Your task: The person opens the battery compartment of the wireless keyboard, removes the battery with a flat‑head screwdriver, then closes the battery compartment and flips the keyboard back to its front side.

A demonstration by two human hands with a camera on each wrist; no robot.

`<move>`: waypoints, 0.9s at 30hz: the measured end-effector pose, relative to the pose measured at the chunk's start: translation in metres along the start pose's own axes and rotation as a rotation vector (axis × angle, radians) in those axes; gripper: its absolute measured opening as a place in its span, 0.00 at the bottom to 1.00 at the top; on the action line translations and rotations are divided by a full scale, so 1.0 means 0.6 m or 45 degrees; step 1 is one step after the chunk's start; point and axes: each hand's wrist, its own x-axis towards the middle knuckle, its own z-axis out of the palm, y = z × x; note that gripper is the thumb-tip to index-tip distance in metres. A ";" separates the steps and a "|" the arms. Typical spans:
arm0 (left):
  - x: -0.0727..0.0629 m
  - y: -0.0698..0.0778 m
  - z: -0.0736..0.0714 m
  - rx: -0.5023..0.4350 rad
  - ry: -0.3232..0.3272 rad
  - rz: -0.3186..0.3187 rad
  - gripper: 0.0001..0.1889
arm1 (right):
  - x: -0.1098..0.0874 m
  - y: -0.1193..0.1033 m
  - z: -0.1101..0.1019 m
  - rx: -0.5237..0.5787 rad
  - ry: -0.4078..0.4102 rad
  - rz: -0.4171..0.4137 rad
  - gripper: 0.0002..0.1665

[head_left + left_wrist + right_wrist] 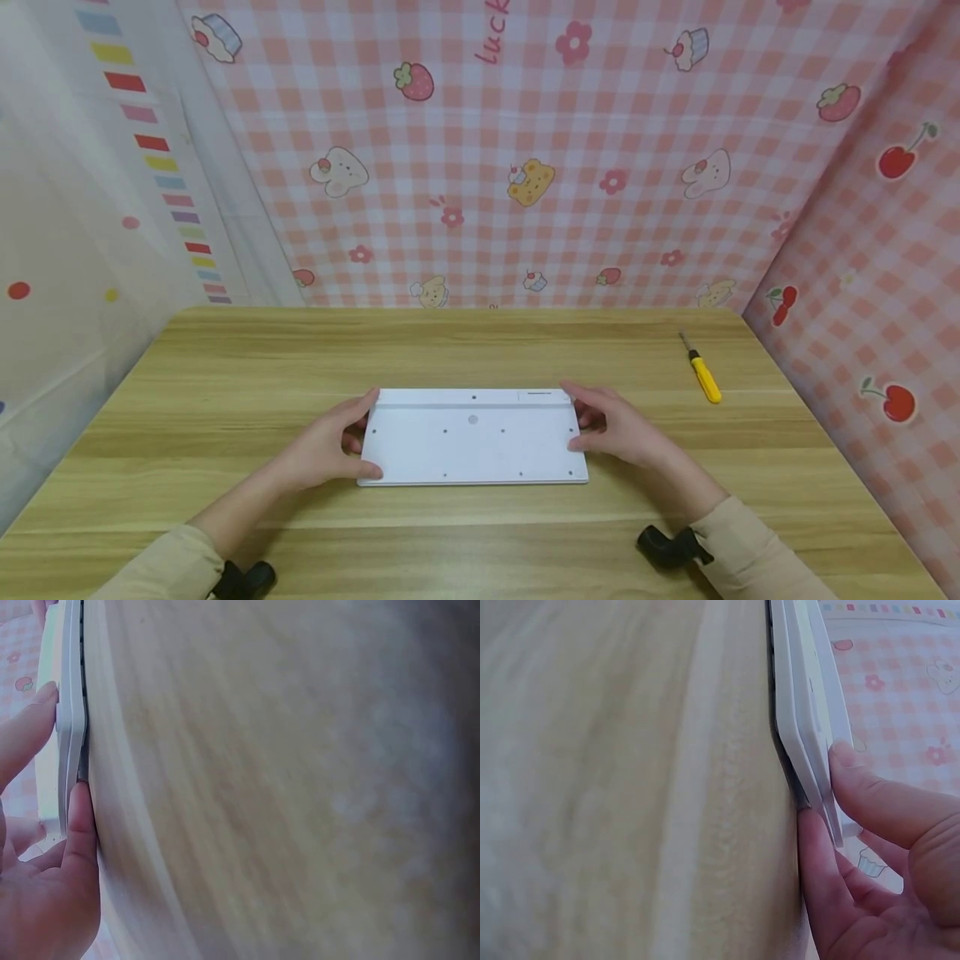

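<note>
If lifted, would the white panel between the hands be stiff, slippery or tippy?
The white panel is probably stiff: its long edges look straight. Its smooth-looking face may be slippery. With the left hand and right hand gripping opposite ends, it seems unlikely to tip.

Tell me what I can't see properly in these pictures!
Underside of the white panel: head view; the panel itself hides it.
Dark mark on it: head view; too small to read.
Tip shape of the yellow screwdriver: head view; too small.
Right sleeve: head view; cut off by the bottom edge.
</note>
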 end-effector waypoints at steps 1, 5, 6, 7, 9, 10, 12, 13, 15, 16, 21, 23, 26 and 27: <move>0.000 0.000 0.000 -0.005 -0.001 0.005 0.55 | 0.000 0.000 0.000 -0.003 0.002 0.004 0.47; 0.000 0.000 0.000 -0.008 -0.008 0.029 0.55 | -0.001 0.001 0.000 -0.035 0.016 0.008 0.47; 0.001 0.000 0.000 0.001 -0.008 0.036 0.55 | -0.001 0.001 0.000 -0.049 0.021 0.006 0.47; 0.000 -0.001 0.000 0.012 -0.008 0.041 0.55 | -0.002 0.001 0.000 -0.061 0.026 0.004 0.47; 0.000 -0.002 0.000 0.038 -0.005 0.049 0.55 | -0.002 0.002 0.000 -0.090 0.031 -0.002 0.47; 0.001 -0.003 0.001 0.049 -0.005 0.057 0.55 | -0.002 0.002 0.000 -0.096 0.031 -0.006 0.47; 0.001 -0.004 0.002 0.073 -0.004 0.067 0.54 | -0.003 0.002 0.000 -0.104 0.031 -0.010 0.46; 0.001 -0.005 0.002 0.077 -0.004 0.064 0.54 | -0.003 0.002 0.000 -0.103 0.030 -0.012 0.46; 0.001 -0.005 0.003 0.081 -0.004 0.060 0.54 | -0.003 0.001 -0.001 -0.101 0.031 -0.023 0.46; 0.001 -0.004 0.003 0.080 -0.006 0.061 0.54 | -0.004 0.000 -0.001 -0.099 0.031 -0.028 0.46; 0.001 -0.003 0.002 0.087 -0.011 0.078 0.54 | -0.004 -0.003 -0.002 -0.096 0.033 -0.049 0.45; 0.001 -0.003 0.002 0.090 -0.014 0.083 0.54 | -0.004 -0.004 -0.002 -0.094 0.033 -0.045 0.45; 0.001 -0.004 0.002 0.097 -0.019 0.072 0.54 | -0.003 -0.005 -0.003 -0.088 0.032 -0.035 0.45; 0.001 -0.004 0.002 0.102 -0.019 0.067 0.54 | -0.003 -0.005 -0.003 -0.085 0.030 -0.032 0.45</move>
